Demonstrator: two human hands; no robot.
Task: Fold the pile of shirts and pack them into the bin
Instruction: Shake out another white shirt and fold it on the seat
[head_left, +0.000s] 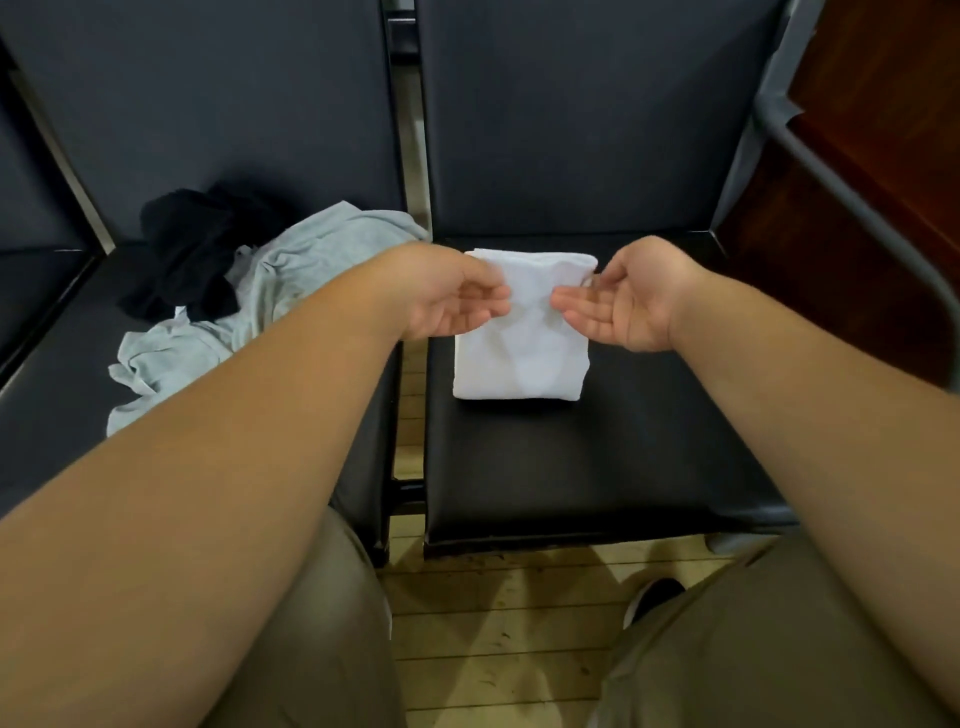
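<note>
A white shirt (519, 358), folded into a small rectangle, lies flat on the black seat of the right chair (571, 457). Both hands hover over its far half, palms turned inward and fingers relaxed. My left hand (452, 299) is at the shirt's far left corner. At the far right corner is my right hand (623, 301), its thumb close to the corner. Neither hand plainly grips the cloth. On the left chair seat (52, 415) lies a crumpled light grey shirt (311, 249) with a black shirt (187, 260) bunched on top of it.
A narrow gap (410, 415) separates the two chairs, with wooden floor (493, 623) showing through it. To the right stand a grey metal armrest (831, 171) and a dark wooden panel (857, 234). My knees in khaki trousers (322, 649) fill the bottom.
</note>
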